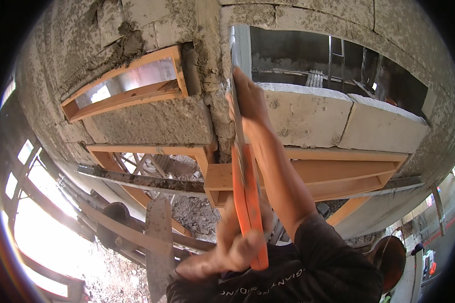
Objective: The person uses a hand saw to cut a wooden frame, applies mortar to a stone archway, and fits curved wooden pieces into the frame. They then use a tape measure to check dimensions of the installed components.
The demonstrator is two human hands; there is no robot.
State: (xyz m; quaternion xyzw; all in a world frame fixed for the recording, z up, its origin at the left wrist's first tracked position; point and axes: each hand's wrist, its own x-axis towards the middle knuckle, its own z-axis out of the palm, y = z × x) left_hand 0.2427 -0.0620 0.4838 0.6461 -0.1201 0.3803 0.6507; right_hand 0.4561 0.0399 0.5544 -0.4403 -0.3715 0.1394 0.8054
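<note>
L hand (231, 243) clenches orange tool (255, 217). R hand (249, 101) grasps its blade (239, 123), w/ block wall (308, 113) to R of fingers.

You have an orange-handled tool (251, 209) in both hands, a long, narrow grey metal part running up from its slim handle. It stands nearly upright in your view, leaning slightly left, its far end beside the wall opening's left edge (243, 53).

Tool (252, 202) between frame (131, 101) (left) and blocks (303, 113)
</note>
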